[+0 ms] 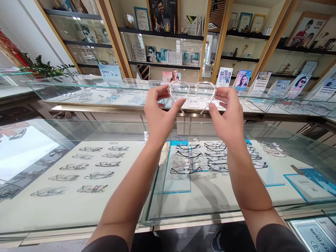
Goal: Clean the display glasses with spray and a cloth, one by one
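Observation:
Both of my arms reach forward over a glass display case and hold up a pair of eyeglasses (pixel 192 87) with a thin, clear frame. My left hand (pixel 161 112) pinches the left side of the frame between thumb and fingers. On the opposite side, my right hand (pixel 228 112) grips the frame near its hinge in the same way. The lenses face me, and the two temples angle inward below them. Under my hands, inside the case, rows of dark-framed eyeglasses (pixel 216 156) lie on a pale surface.
The glass display case (pixel 118 210) spans the foreground, with more eyeglasses (pixel 102 175) at left. Behind it runs a second glass counter (pixel 105 99) carrying upright advertising cards (pixel 243 79). Shelves (pixel 162 32) with framed pictures line the back wall. A leafy plant (pixel 43 66) stands at left.

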A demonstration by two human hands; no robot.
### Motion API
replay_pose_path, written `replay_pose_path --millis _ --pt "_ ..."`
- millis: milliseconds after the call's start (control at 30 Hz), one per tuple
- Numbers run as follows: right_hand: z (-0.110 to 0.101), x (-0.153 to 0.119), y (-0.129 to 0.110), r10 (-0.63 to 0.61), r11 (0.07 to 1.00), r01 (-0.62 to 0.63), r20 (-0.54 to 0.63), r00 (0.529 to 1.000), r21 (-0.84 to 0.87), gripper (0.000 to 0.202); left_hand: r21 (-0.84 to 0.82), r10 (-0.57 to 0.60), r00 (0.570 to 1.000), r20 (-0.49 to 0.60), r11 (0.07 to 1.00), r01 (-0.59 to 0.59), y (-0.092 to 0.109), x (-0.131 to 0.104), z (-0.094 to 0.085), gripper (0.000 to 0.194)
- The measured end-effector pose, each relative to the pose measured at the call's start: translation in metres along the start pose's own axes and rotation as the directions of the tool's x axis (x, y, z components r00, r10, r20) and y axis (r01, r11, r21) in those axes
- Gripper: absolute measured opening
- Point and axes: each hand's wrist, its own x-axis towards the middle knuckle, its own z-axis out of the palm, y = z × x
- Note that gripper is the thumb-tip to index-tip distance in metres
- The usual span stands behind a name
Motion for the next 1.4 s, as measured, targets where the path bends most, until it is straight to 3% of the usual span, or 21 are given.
replay_pose_path --millis 367,933,1167,1400 --pt "-0.002 -0.001 -0.005 -0.018 1.0 0.018 0.0 1.0 -0.016 0.047 -0.058 -0.034 0.999 0.043 0.998 0.036 -0.007 0.004 -0.001 0.052" --pt "0.007 -0.002 0.007 0.033 0.999 -0.033 -0.019 0.999 -0.021 0.04 0.112 0.124 0.988 -0.089 0.987 -0.114 0.015 -0.008 0.003 0.059" --pt "0.005 -0.001 0.007 0.035 0.999 -0.035 -0.008 0.999 -0.012 0.042 0.067 0.084 0.993 -0.077 0.995 -0.079 0.019 -0.009 0.002 0.056" --pt "0.001 -0.001 -0.002 0.04 0.999 -0.04 -0.034 0.999 0.008 0.037 -0.001 0.0 1.0 0.008 1.0 0.0 0.003 -0.001 -0.001 0.057"
